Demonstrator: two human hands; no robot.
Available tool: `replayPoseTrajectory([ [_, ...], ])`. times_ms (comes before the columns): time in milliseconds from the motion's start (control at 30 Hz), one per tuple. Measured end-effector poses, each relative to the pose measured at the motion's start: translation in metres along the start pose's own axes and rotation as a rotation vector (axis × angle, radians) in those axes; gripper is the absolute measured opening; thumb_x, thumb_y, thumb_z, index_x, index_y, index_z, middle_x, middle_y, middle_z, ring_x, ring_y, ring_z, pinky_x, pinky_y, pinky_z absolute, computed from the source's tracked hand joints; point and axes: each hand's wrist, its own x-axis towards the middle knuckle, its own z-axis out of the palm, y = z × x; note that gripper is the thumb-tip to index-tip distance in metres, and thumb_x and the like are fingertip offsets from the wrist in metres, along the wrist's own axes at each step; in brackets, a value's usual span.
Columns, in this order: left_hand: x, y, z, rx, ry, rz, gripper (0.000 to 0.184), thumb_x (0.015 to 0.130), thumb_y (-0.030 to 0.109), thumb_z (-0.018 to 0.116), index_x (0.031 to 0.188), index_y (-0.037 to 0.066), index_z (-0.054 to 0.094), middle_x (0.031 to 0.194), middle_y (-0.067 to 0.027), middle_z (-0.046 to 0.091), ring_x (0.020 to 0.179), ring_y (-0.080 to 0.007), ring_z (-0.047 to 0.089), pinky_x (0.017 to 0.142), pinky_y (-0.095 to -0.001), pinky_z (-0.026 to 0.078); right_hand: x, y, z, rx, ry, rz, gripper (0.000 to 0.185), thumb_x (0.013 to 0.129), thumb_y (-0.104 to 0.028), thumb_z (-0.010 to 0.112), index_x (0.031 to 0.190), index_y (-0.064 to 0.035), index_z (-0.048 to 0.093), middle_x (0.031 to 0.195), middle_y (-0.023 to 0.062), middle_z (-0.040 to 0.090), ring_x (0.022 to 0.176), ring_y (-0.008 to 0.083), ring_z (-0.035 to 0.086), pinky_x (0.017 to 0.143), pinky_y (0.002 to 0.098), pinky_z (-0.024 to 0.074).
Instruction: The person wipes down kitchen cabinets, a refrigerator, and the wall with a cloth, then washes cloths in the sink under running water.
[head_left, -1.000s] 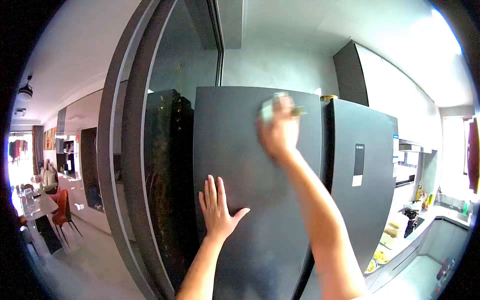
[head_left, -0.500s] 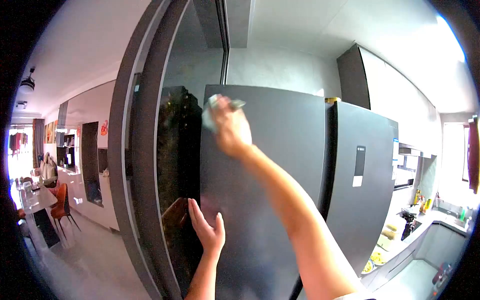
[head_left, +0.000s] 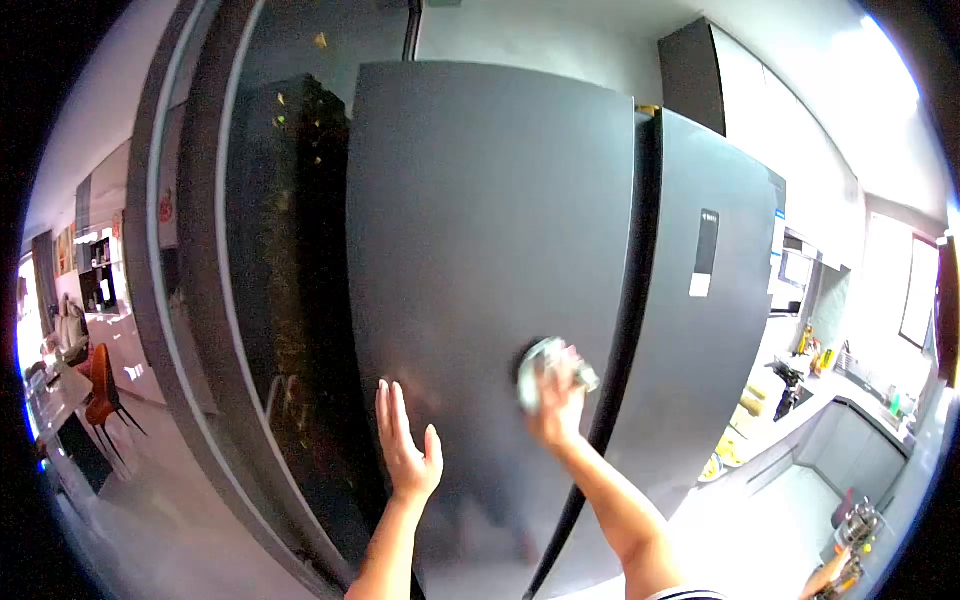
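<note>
The large dark grey refrigerator door [head_left: 480, 220] fills the middle of the view. Against its lower right part, my right hand [head_left: 555, 405] presses a pale crumpled cloth [head_left: 545, 358], somewhat blurred by motion. My left hand [head_left: 408, 455] is raised by the door's left edge, fingers straight and thumb apart, holding nothing. Whether its palm touches the door I cannot tell. Beyond a black gap stands a second grey door [head_left: 680, 350] bearing a dark label with a white lower part [head_left: 703, 255].
Left of the refrigerator is a dark framed glass panel [head_left: 285, 250]. An orange chair [head_left: 103, 385] and a table [head_left: 62, 400] stand in the room further left. To the right are a kitchen counter [head_left: 770, 440], white upper cabinets [head_left: 790, 140] and several pots [head_left: 858, 525].
My right hand has moved the cloth from the door's upper left edge down and right to its lower right. My left hand stays open near the left edge. The view has tilted down and turned right.
</note>
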Motion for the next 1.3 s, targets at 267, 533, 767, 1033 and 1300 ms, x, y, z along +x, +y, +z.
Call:
replayPoseTrajectory([
  [267, -0.029, -0.006, 0.014, 0.084, -0.053, 0.003, 0.067, 0.090, 0.016, 0.055, 0.148, -0.004, 0.028, 0.154, -0.0270, 0.023, 0.143, -0.0432, 0.024, 0.117, -0.0502, 0.021, 0.066, 0.056, -0.046, 0.054, 0.184, 0.008, 0.073, 0.072, -0.010, 0.063, 0.143, -0.0097, 0.044, 0.150, 0.0245, 0.032, 0.140, 0.0442, 0.029, 0.112, 0.0538, 0.0275],
  [533, -0.084, -0.001, 0.029, 0.147, -0.002, -0.130, 0.065, 0.090, 0.013, 0.054, 0.149, 0.000, 0.028, 0.155, -0.0251, 0.022, 0.143, -0.0420, 0.022, 0.116, -0.0520, 0.019, -0.120, 0.020, 0.029, 0.154, -0.471, -0.659, 0.058, 0.087, -0.015, 0.048, 0.144, -0.0156, 0.040, 0.151, 0.0169, 0.035, 0.130, 0.0333, 0.046, 0.106, 0.0446, 0.0404],
  [767, -0.110, 0.005, 0.021, 0.196, 0.052, -0.290, 0.072, 0.085, 0.007, 0.058, 0.150, 0.004, 0.027, 0.154, -0.0224, 0.026, 0.142, -0.0400, 0.026, 0.116, -0.0485, 0.021, 0.052, 0.007, -0.045, 0.188, -0.129, -0.376, 0.058, 0.069, -0.010, 0.067, 0.126, -0.0114, 0.057, 0.151, 0.0197, 0.034, 0.136, 0.0365, 0.039, 0.108, 0.0570, 0.0325],
  [1033, -0.108, 0.025, 0.005, 0.094, 0.106, -0.372, 0.070, 0.087, 0.008, 0.059, 0.150, 0.006, 0.029, 0.154, -0.0199, 0.028, 0.141, -0.0382, 0.029, 0.110, -0.0464, 0.033, -0.029, -0.078, 0.042, -0.149, -0.160, -1.042, 0.060, 0.091, -0.025, 0.043, 0.146, -0.0019, 0.037, 0.154, 0.0176, 0.032, 0.139, 0.0299, 0.035, 0.117, 0.0421, 0.0259],
  [1300, -0.162, 0.015, -0.009, -0.002, -0.042, -0.554, 0.072, 0.087, 0.006, 0.060, 0.151, 0.010, 0.027, 0.153, -0.0165, 0.031, 0.139, -0.0350, 0.034, 0.100, -0.0426, 0.045, 0.102, -0.072, -0.010, 0.206, -0.002, -0.563, 0.051, 0.081, -0.014, 0.055, 0.132, -0.0083, 0.054, 0.147, 0.0182, 0.040, 0.133, 0.0337, 0.042, 0.111, 0.0489, 0.0323],
])
